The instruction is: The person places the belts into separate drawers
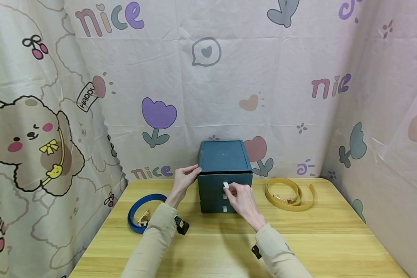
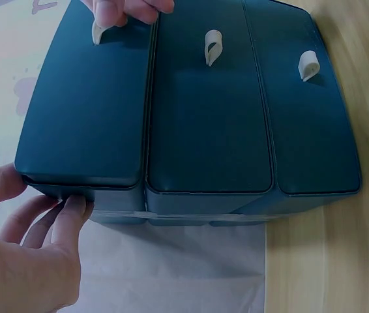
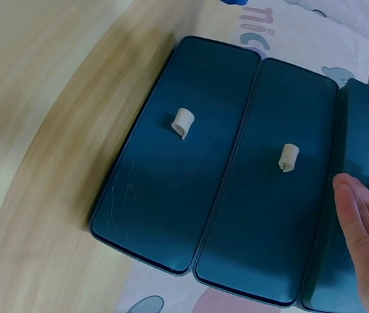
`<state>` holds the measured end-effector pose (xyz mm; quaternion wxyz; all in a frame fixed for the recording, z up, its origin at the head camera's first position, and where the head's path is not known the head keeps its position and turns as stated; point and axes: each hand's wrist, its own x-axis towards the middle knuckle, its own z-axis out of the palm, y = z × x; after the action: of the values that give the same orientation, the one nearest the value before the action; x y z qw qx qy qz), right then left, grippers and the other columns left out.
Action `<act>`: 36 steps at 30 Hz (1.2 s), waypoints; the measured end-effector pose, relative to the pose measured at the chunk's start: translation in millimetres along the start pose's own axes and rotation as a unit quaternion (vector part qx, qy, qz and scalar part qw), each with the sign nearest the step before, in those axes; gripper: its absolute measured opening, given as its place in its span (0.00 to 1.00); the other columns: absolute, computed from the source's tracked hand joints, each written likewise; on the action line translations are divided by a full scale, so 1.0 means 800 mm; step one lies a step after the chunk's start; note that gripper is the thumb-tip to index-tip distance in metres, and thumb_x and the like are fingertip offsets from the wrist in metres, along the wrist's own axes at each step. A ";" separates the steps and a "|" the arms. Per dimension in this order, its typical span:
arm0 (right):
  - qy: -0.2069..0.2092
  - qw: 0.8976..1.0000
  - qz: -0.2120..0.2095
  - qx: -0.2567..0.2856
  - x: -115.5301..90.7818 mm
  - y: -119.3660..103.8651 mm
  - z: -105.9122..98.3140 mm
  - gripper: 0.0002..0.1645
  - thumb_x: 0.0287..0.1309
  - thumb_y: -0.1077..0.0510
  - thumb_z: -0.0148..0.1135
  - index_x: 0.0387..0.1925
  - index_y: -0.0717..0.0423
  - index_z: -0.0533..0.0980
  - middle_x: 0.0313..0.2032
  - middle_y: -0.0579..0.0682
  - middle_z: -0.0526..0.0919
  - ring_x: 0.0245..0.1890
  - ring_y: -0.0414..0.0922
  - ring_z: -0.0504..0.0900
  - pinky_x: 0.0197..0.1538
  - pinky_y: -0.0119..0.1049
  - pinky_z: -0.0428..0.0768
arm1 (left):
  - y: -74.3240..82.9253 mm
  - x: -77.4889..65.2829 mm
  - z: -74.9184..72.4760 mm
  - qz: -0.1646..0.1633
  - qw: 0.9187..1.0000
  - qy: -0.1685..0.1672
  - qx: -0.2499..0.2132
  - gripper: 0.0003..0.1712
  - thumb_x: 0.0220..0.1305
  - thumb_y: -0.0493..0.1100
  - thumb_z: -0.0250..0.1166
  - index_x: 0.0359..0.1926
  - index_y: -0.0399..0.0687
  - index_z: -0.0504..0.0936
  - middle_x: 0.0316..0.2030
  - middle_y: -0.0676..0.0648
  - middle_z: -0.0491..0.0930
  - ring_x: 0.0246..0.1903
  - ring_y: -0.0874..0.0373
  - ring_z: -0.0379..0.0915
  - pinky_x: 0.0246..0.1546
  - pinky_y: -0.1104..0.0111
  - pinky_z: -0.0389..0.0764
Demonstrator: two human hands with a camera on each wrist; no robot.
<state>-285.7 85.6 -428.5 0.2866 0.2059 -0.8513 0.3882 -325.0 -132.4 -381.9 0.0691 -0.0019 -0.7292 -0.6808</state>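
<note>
A dark teal drawer box (image 1: 224,154) with three stacked drawers stands toward the back of the table. Its top drawer (image 2: 83,111) sticks out slightly, leaving a thin dark gap under the lid in the head view. My right hand (image 1: 242,200) pinches the small white pull tab (image 1: 226,185) on that drawer between thumb and fingers. At the box's upper left corner, my left hand (image 1: 185,179) holds on, thumb at the top edge and bent fingers against the side. Two more white tabs show, on the middle drawer (image 2: 207,124) and the bottom drawer (image 2: 311,124).
A coiled blue belt (image 1: 133,216) with a gold buckle lies left of the box, partly behind my left sleeve. To the right is a coiled yellow belt (image 1: 300,207). Printed curtains (image 1: 222,85) hang behind and beside the wooden table (image 1: 208,247).
</note>
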 end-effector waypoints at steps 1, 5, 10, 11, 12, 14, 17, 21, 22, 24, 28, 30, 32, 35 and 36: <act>0.001 1.000 0.000 0.000 0.000 0.000 0.000 0.04 0.59 0.61 0.70 0.32 0.59 0.86 0.23 0.48 0.89 0.24 0.41 0.87 0.32 0.33 0.86 | 0.000 0.000 0.000 -0.001 1.000 0.000 0.000 0.21 0.67 0.40 0.66 0.59 0.36 0.82 0.60 0.35 0.80 0.51 0.58 0.81 0.57 0.62 0.82; 0.002 1.000 0.002 -0.002 0.003 0.002 0.001 0.04 0.59 0.61 0.70 0.32 0.59 0.86 0.23 0.49 0.89 0.25 0.41 0.87 0.32 0.33 0.86 | -0.002 0.001 0.001 -0.003 1.000 -0.001 0.003 0.22 0.68 0.41 0.66 0.60 0.37 0.82 0.60 0.35 0.80 0.49 0.60 0.81 0.57 0.63 0.82; 0.002 1.000 0.005 -0.006 0.005 0.004 0.003 0.04 0.60 0.61 0.70 0.32 0.58 0.86 0.24 0.49 0.89 0.24 0.41 0.87 0.32 0.32 0.86 | -0.002 0.000 0.001 -0.003 1.000 -0.001 0.002 0.22 0.68 0.41 0.66 0.60 0.37 0.82 0.60 0.35 0.80 0.50 0.60 0.81 0.59 0.61 0.81; 0.002 1.000 0.006 -0.007 0.005 0.004 0.003 0.04 0.60 0.61 0.70 0.32 0.58 0.86 0.24 0.49 0.89 0.24 0.41 0.87 0.32 0.32 0.86 | -0.002 0.000 0.001 -0.003 1.000 -0.001 0.001 0.22 0.68 0.40 0.66 0.60 0.37 0.81 0.60 0.35 0.80 0.51 0.59 0.81 0.59 0.60 0.81; 0.002 1.000 0.005 -0.007 0.005 0.004 0.003 0.04 0.60 0.61 0.70 0.32 0.58 0.86 0.24 0.48 0.89 0.24 0.41 0.87 0.32 0.32 0.86 | -0.002 0.000 0.001 -0.003 1.000 -0.001 0.001 0.22 0.68 0.40 0.66 0.60 0.37 0.81 0.60 0.34 0.80 0.51 0.59 0.80 0.60 0.59 0.80; 0.002 1.000 0.005 -0.008 0.006 0.004 0.003 0.04 0.60 0.61 0.70 0.32 0.58 0.86 0.24 0.48 0.89 0.24 0.41 0.87 0.32 0.32 0.85 | -0.002 0.000 0.002 -0.003 1.000 -0.002 -0.001 0.22 0.68 0.40 0.66 0.60 0.36 0.81 0.61 0.34 0.80 0.53 0.57 0.80 0.60 0.58 0.79; 0.004 1.000 0.004 -0.012 0.008 0.004 0.003 0.05 0.60 0.60 0.70 0.31 0.58 0.86 0.24 0.48 0.89 0.24 0.41 0.87 0.32 0.32 0.85 | -0.001 0.000 0.002 -0.003 1.000 -0.002 -0.005 0.22 0.68 0.40 0.66 0.60 0.35 0.81 0.61 0.34 0.79 0.55 0.55 0.80 0.61 0.57 0.78; 0.006 1.000 0.002 -0.014 0.009 0.005 0.004 0.05 0.60 0.61 0.70 0.32 0.59 0.87 0.24 0.48 0.89 0.24 0.41 0.87 0.32 0.32 0.85 | 0.000 0.000 0.001 -0.002 1.000 -0.001 -0.007 0.22 0.68 0.40 0.65 0.60 0.34 0.80 0.61 0.34 0.79 0.55 0.54 0.80 0.62 0.55 0.77; 0.006 1.000 0.003 -0.013 0.010 0.005 0.005 0.05 0.60 0.60 0.69 0.32 0.59 0.87 0.24 0.48 0.89 0.25 0.41 0.87 0.32 0.33 0.86 | 0.000 0.000 0.001 -0.003 1.000 0.000 -0.007 0.22 0.68 0.40 0.66 0.60 0.34 0.81 0.61 0.34 0.79 0.55 0.54 0.80 0.62 0.55 0.77; 0.006 1.000 0.008 -0.013 0.010 0.005 0.006 0.05 0.61 0.60 0.69 0.32 0.59 0.87 0.24 0.49 0.89 0.25 0.41 0.87 0.32 0.32 0.85 | 0.000 0.000 0.001 -0.003 1.000 0.000 -0.007 0.22 0.68 0.40 0.66 0.60 0.34 0.81 0.61 0.34 0.79 0.55 0.54 0.80 0.62 0.55 0.77; 0.009 1.000 0.011 -0.015 0.012 0.006 0.008 0.06 0.61 0.60 0.69 0.31 0.58 0.87 0.24 0.48 0.89 0.25 0.41 0.87 0.31 0.31 0.84 | 0.002 -0.001 0.001 -0.006 1.000 0.000 -0.004 0.22 0.68 0.40 0.66 0.60 0.35 0.81 0.61 0.34 0.79 0.55 0.53 0.80 0.62 0.55 0.77; 0.009 1.000 0.011 -0.016 0.012 0.006 0.008 0.06 0.61 0.60 0.69 0.31 0.59 0.87 0.24 0.49 0.89 0.25 0.41 0.87 0.31 0.32 0.84 | 0.002 -0.001 0.001 -0.005 1.000 -0.001 -0.003 0.22 0.68 0.39 0.66 0.61 0.35 0.80 0.61 0.34 0.79 0.56 0.52 0.79 0.62 0.55 0.77; 0.010 1.000 0.011 -0.016 0.013 0.006 0.008 0.06 0.61 0.59 0.69 0.31 0.58 0.87 0.24 0.49 0.89 0.25 0.41 0.87 0.31 0.33 0.85 | 0.001 -0.001 0.001 -0.005 1.000 -0.001 -0.004 0.22 0.68 0.39 0.66 0.61 0.35 0.80 0.61 0.34 0.79 0.57 0.51 0.79 0.62 0.55 0.77; 0.009 1.000 0.015 -0.016 0.013 0.007 0.008 0.07 0.61 0.59 0.69 0.31 0.59 0.87 0.25 0.49 0.89 0.26 0.42 0.88 0.32 0.35 0.86 | 0.001 0.000 0.002 -0.006 1.000 -0.001 -0.007 0.22 0.67 0.39 0.66 0.60 0.35 0.81 0.62 0.34 0.79 0.58 0.50 0.79 0.63 0.55 0.76; 0.009 1.000 0.016 -0.016 0.013 0.007 0.009 0.07 0.61 0.59 0.69 0.31 0.59 0.87 0.25 0.49 0.89 0.26 0.42 0.88 0.32 0.36 0.86 | 0.001 0.000 0.002 -0.006 1.000 -0.001 -0.008 0.22 0.67 0.39 0.66 0.60 0.35 0.81 0.61 0.34 0.79 0.58 0.50 0.79 0.63 0.55 0.76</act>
<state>-299.3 82.3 -428.4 0.2915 0.1839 -0.8581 0.3807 -325.1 -130.9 -381.4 0.0643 0.0014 -0.7237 -0.6871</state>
